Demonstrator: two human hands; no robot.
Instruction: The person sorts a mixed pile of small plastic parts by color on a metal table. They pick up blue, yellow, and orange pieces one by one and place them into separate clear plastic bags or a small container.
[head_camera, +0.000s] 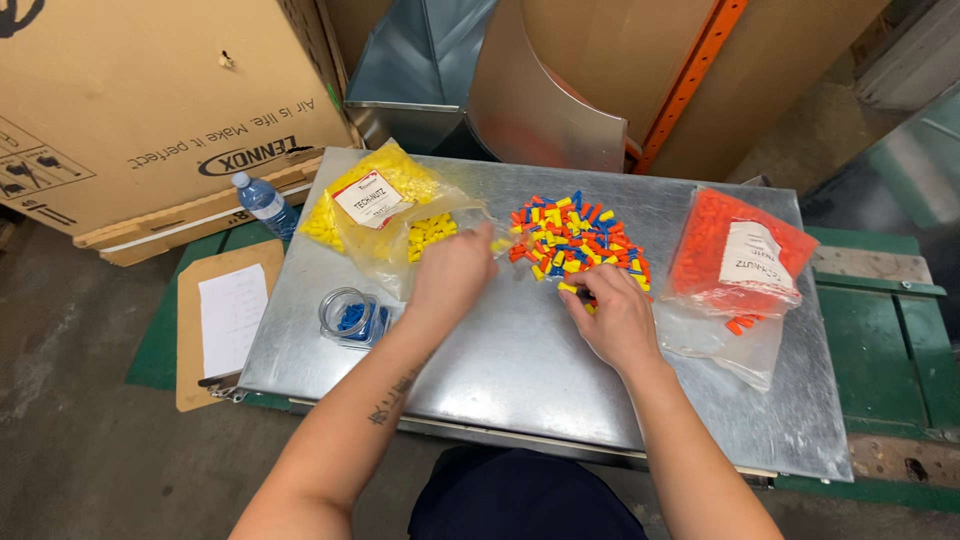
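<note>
Head view, looking down on a metal sheet table (520, 360).

Hidden or unclear: the left hand (452, 272) is seen from the back, fingers curled downward at the mouth of the yellow bag (375, 205). Its fingertips are out of sight, so whether it grips anything cannot be told. The right hand (612, 318) lies palm down with fingers bent onto the near edge of the mixed pile of connectors (575, 240); a yellow piece shows just at its fingertips, but a firm pinch cannot be confirmed. The person's body is cut off at the lower frame edge. The cardboard box (150, 90) is cut off at top and left.

Containers and contents:
- Yellow bag, clear plastic with a white label, full of yellow connectors; open end faces the pile, a few yellow pieces loose inside near the opening.
- Orange bag (738, 255), clear plastic with a white label, full of orange connectors, right of the pile; two or three orange pieces lie in its loose open end.
- Small glass jar (352, 317), on the table near the left forearm, holds blue connectors.
- The pile itself sits loose on the table between the two bags: yellow, orange and blue mixed.

Off the table: water bottle (262, 203) at the left, clipboard (222, 320) with paper on the floor.
</note>
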